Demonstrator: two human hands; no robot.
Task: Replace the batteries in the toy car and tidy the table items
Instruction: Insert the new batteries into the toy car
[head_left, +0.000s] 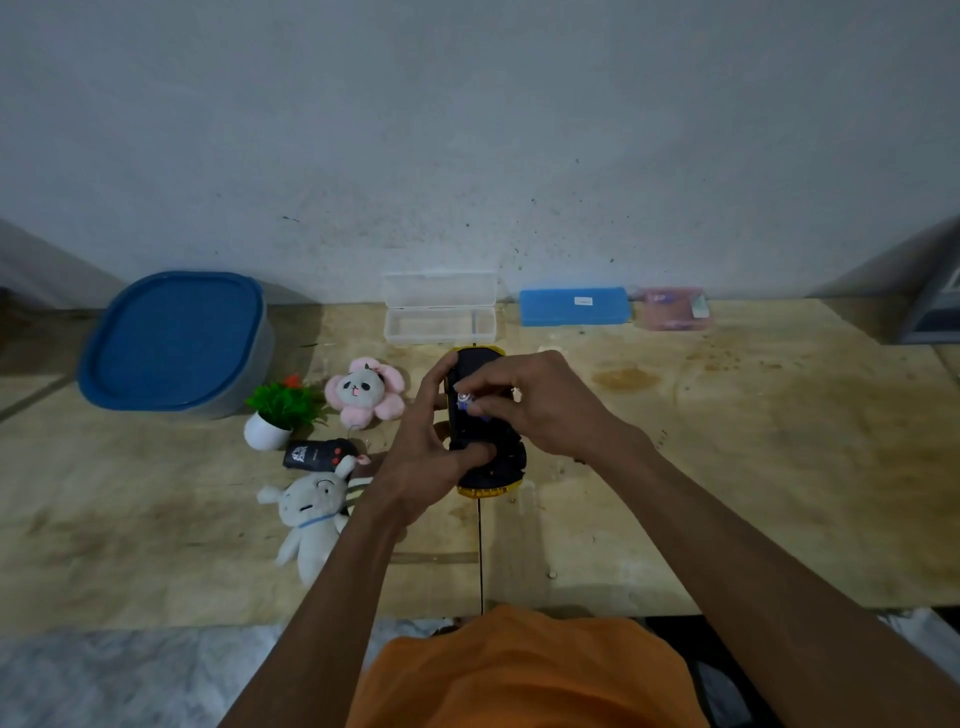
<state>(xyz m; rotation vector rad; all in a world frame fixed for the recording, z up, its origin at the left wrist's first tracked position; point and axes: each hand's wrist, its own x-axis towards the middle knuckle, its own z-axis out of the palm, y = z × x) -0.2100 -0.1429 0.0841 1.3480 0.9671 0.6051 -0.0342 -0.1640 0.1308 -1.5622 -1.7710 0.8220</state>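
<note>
On the rough plywood worktop (727, 467), a rounded tub with a smooth blue lid (174, 340) is standing far left. Beside it are lying a small potted plant (275, 413), a fluffy pink plush (366, 389) and a soft white plush (311, 519). The left hand (421, 457) is gripping the upturned toy car (485, 426), black plastic with yellow ends. The right hand (535, 405) is pinching a small cylindrical battery (466, 401) over its underside. Behind, a clear open case (440, 309) and a flat blue box (574, 306) are standing.
</note>
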